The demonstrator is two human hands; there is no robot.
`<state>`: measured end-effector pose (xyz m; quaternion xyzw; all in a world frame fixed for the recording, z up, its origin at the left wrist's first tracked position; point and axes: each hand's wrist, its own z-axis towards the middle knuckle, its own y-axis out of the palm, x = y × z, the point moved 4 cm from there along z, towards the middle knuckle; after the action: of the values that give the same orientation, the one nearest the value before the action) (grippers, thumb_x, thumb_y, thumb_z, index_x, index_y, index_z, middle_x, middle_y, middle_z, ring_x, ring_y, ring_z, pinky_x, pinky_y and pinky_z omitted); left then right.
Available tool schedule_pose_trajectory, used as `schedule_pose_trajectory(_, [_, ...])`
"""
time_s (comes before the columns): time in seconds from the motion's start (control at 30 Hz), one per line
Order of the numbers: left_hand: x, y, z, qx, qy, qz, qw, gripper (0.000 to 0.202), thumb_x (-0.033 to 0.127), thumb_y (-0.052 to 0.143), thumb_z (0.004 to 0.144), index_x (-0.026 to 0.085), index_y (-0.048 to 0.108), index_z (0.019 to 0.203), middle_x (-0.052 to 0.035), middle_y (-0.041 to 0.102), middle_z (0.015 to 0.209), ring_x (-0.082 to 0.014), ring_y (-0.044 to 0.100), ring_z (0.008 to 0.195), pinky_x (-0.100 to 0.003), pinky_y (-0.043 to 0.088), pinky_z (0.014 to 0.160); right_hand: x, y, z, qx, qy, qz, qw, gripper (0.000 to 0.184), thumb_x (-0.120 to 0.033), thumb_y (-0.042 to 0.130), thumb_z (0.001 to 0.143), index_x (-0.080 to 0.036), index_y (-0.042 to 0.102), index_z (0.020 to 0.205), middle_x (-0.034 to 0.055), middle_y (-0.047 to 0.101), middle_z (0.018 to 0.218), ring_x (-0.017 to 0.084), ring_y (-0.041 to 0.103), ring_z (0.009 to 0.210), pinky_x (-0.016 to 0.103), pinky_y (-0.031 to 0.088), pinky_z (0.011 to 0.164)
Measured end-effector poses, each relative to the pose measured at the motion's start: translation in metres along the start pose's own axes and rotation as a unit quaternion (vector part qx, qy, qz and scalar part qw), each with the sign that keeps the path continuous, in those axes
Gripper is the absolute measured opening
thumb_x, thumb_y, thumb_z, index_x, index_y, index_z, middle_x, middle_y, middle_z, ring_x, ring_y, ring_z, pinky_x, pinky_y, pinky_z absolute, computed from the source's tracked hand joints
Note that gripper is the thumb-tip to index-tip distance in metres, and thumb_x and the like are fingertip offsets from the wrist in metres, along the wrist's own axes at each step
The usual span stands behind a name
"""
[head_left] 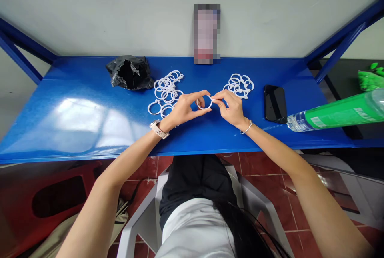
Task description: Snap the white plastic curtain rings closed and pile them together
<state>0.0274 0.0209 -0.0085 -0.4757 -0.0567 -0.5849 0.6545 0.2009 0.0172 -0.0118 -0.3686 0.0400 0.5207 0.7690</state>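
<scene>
A single white plastic ring [205, 108] is held above the blue table between both hands. My left hand [189, 108] curls around its left side, thumb below and fingers above. My right hand [230, 106] pinches the small tab on the ring's right edge between thumb and forefinger. Just beyond and left of my left hand lies a loose pile of similar white rings [164, 86], partly hidden by that hand. A smaller cluster of white rings [239, 86] rests on the table behind my right hand.
A crumpled black plastic bag [129, 73] sits open at the back left of the blue table [90, 90]. At the back, a blurred-out phone-like object [207, 34] leans on the wall. On the right are a black phone [275, 104] and a green-labelled bottle [339, 112] lying down.
</scene>
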Motion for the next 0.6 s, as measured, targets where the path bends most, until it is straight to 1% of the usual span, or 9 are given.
schedule_pose_trajectory(0.23, [-0.0018,-0.0006,-0.0001,-0.002,-0.016,0.007,1.0,0.043,0.045,0.069,0.088,0.015,0.064,0.118,-0.0003,0.069,0.073,-0.0112,0.064,0.064,-0.023,0.054,0.068,-0.0001,0.0006,0.0001,0.002,-0.002,0.0,1.0,0.017,-0.031,0.055,0.099,-0.022,0.066,0.089,0.0039,0.073,0.082,0.018,0.069,0.076,0.033,0.055,0.069])
schedule_pose_trajectory(0.37, [-0.0017,-0.0014,0.0,0.0,-0.018,0.005,1.0,0.045,0.043,0.068,0.089,0.016,0.06,0.124,-0.0004,0.068,0.078,-0.012,0.065,0.068,-0.024,0.055,0.072,-0.0017,-0.0007,0.001,0.016,-0.016,0.003,1.0,0.014,-0.03,0.057,0.099,-0.022,0.067,0.094,0.0044,0.074,0.087,0.018,0.069,0.08,0.033,0.056,0.071])
schedule_pose_trajectory(0.47, [-0.0015,-0.0025,-0.0002,0.016,-0.008,0.006,1.0,0.048,0.041,0.067,0.091,0.017,0.055,0.131,-0.0013,0.068,0.083,-0.0125,0.066,0.073,-0.025,0.055,0.074,-0.0013,-0.0013,0.0021,0.02,-0.004,-0.01,1.0,0.015,-0.031,0.057,0.098,-0.022,0.068,0.095,0.0043,0.074,0.085,0.018,0.069,0.078,0.033,0.056,0.07])
schedule_pose_trajectory(0.6, [-0.0021,-0.0042,-0.0004,0.042,-0.002,0.026,0.999,0.048,0.041,0.069,0.089,0.018,0.056,0.129,-0.0018,0.068,0.084,-0.0128,0.065,0.072,-0.026,0.055,0.074,0.0003,-0.0011,0.003,0.015,0.016,-0.01,1.0,0.017,-0.033,0.056,0.098,-0.022,0.068,0.096,0.0039,0.073,0.082,0.017,0.067,0.074,0.034,0.055,0.07])
